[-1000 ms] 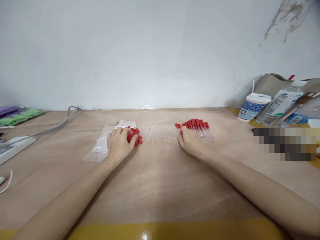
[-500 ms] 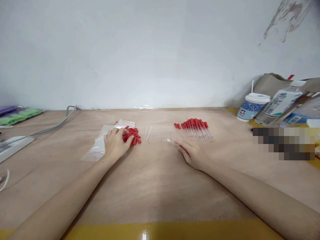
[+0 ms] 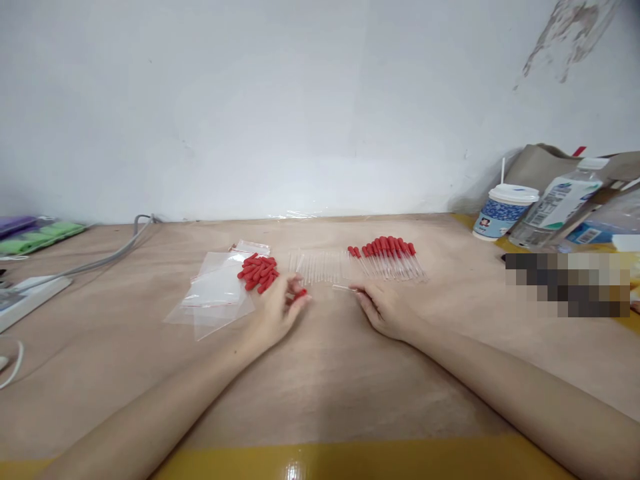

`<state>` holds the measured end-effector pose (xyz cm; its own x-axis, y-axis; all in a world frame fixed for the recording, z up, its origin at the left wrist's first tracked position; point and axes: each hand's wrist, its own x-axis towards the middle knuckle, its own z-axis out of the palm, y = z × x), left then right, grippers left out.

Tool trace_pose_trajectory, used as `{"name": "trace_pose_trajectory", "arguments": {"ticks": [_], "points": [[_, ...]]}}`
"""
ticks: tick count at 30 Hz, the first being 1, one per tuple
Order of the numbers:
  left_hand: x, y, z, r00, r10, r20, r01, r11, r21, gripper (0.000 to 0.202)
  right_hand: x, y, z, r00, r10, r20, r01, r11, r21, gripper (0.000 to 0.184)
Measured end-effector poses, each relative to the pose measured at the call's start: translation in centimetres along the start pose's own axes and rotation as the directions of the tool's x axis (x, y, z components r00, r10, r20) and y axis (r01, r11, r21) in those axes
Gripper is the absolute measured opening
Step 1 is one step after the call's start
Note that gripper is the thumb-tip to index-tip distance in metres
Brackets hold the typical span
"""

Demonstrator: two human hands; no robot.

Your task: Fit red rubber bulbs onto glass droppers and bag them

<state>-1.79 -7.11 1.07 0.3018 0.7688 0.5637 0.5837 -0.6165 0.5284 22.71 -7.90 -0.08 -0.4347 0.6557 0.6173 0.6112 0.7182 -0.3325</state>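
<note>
Holding 1 bulb L hand, 1 tube R hand

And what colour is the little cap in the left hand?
Red. The cap in the left hand shows in the head view, the only one.

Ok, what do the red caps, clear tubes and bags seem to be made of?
Caps: probably rubber or soft plastic, matte, evenly red. Tubes: glass or clear plastic, smooth, see-through with thin glints. Bags: likely thin plastic film, translucent, slightly shiny.
</note>
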Motion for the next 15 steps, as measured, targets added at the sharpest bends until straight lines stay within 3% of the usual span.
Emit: {"name": "trace_pose_trajectory", "arguments": {"ticks": [5, 15], "points": [[-0.4, 1.4, 1.5, 0.992, 0.040, 0.122, -0.041, 0.999, 0.006, 0.015, 0.0, -0.7, 0.3, 1.000, 0.028, 0.005, -0.028, 0.999, 0.015, 0.021], [-0.6, 1.2, 1.5, 0.990, 0.017, 0.137, -0.005, 0.996, -0.086, 0.020, 0.1, -1.3, 0.6, 0.998, -0.048, 0.051, 0.048, 0.999, 0.005, 0.022]]}}
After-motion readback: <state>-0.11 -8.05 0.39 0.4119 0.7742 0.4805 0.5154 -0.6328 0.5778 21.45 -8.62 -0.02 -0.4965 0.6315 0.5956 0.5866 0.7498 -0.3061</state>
